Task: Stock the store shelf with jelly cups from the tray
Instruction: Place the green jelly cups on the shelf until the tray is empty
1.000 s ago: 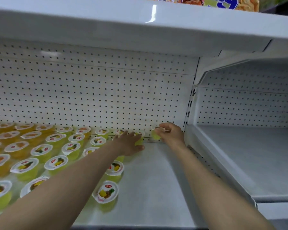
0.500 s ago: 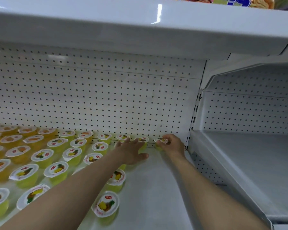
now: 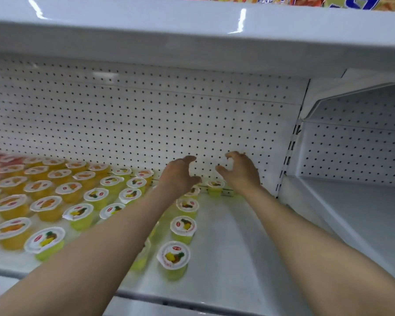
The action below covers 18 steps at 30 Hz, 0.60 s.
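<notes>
**Both hands empty above the back row of jelly cups**

You are facing a white metal store shelf (image 3: pixel 233 254) backed by a white perforated back panel (image 3: pixel 146 124), with another white shelf board (image 3: pixel 192 35) overhead carrying colourful printed snack packets (image 3: pixel 306 1). To the right stands a neighbouring white shelf bay (image 3: pixel 356 206).

Rows of small clear plastic jelly cups with white printed foil lids (image 3: pixel 69 201) cover the left half of your shelf, running from the front edge to the back edge; the orange ones sit toward the left end, the yellow-green ones nearer the middle. A single file of yellow-green cups (image 3: pixel 183 226) runs front to back along the right side of the block. The last cup in the back row (image 3: pixel 215 187) stands at the back edge, against the panel, between your two wrists.

Your left hand (image 3: pixel 178 176) and right hand (image 3: pixel 240 172) are raised just above the back row, near each other but apart. Both have loosely curled, spread fingers and hold nothing. The tray is not in view.
</notes>
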Each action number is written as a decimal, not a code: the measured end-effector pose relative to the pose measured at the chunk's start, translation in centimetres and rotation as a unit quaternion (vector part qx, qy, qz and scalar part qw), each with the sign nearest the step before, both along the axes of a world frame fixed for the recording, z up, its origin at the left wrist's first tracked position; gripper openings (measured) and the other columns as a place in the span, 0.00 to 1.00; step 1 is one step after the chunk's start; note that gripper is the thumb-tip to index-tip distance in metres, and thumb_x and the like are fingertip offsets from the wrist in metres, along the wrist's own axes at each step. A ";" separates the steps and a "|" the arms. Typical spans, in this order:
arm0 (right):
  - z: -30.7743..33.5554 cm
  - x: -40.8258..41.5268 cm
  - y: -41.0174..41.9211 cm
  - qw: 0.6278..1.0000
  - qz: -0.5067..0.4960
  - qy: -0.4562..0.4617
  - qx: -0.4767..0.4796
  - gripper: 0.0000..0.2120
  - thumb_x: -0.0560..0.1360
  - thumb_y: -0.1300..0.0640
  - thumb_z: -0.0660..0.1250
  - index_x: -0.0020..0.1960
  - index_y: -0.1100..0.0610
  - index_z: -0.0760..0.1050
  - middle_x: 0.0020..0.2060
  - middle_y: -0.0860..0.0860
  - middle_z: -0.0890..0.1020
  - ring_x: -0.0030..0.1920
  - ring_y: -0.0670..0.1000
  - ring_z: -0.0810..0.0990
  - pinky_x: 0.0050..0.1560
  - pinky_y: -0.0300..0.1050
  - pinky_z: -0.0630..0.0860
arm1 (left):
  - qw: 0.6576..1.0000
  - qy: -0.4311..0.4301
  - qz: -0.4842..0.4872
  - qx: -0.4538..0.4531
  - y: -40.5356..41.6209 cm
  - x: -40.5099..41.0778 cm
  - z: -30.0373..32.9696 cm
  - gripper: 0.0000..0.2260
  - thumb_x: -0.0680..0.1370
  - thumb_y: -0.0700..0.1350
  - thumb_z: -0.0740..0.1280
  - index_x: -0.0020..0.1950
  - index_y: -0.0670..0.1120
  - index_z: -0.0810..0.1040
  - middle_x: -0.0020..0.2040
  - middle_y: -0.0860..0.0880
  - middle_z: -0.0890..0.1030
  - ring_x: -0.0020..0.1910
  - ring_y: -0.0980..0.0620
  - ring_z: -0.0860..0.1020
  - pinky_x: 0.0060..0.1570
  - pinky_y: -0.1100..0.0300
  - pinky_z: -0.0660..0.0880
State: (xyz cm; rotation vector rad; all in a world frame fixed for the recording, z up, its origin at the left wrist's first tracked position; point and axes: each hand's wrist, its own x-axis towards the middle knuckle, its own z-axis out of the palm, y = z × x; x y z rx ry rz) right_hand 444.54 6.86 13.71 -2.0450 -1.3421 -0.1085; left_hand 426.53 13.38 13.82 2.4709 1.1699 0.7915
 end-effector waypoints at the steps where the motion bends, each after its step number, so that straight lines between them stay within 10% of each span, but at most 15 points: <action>1: 0.9 -1.3 0.5 0.999 0.023 -0.022 -0.006 0.27 0.77 0.40 0.67 0.71 0.51 0.69 0.66 0.52 0.74 0.64 0.53 0.74 0.57 0.47 0.74 | 1.000 -0.009 0.024 0.017 0.2 -1.3 0.4 0.30 0.76 0.51 0.71 0.76 0.49 0.66 0.66 0.43 0.77 0.63 0.43 0.76 0.61 0.53 0.72; 18: 5.4 -33.6 8.5 0.941 0.315 -0.123 -0.014 0.26 0.79 0.40 0.62 0.73 0.52 0.69 0.71 0.52 0.73 0.69 0.54 0.72 0.65 0.50 0.71 | 0.939 -0.017 0.340 0.049 0.6 -34.0 1.0 0.24 0.81 0.55 0.60 0.75 0.46 0.66 0.65 0.39 0.77 0.64 0.37 0.74 0.59 0.47 0.74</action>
